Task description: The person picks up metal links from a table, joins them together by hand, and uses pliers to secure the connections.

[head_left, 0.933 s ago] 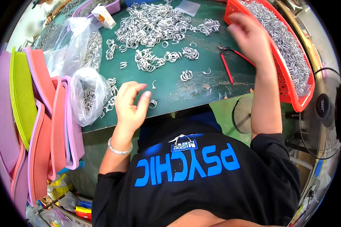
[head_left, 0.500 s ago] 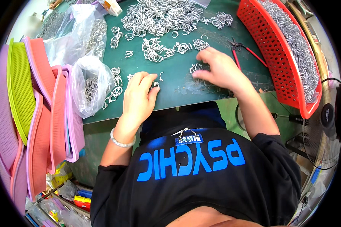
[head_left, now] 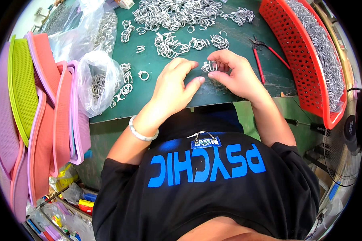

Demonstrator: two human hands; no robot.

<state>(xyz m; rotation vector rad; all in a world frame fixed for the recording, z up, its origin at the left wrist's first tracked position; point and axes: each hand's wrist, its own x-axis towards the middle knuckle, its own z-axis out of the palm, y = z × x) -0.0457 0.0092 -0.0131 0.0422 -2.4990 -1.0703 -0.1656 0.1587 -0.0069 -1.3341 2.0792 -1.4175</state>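
Metal rings [head_left: 208, 67], grey and gathered in a small bunch, sit on or just over the green bench [head_left: 149, 98], well to the left of the red basket [head_left: 297, 60]; whether they touch the bench is hard to tell. The right hand [head_left: 239, 76], nearer the red basket, curls around these rings with its thumb on one side and fingertips on the other; I cannot tell whether it pinches them or only frames them. The left hand [head_left: 173, 86], farther from the red basket, has thumb and fingers spread, with nothing visible between them.

Being small and hollow, the rings should be light and stiff, their smooth metal likely a little slippery. They look hard to crush, though a thin band could bend under a strong squeeze. Loops may hook into one another, so lifting one could drag its neighbours. A light pinch across the outer rims, thumb against forefinger, looks the surest hold; each hollow middle also offers an edge for a fingertip. Close to the red basket, on its left, pliers [head_left: 258, 64] lie with their red handles parted.
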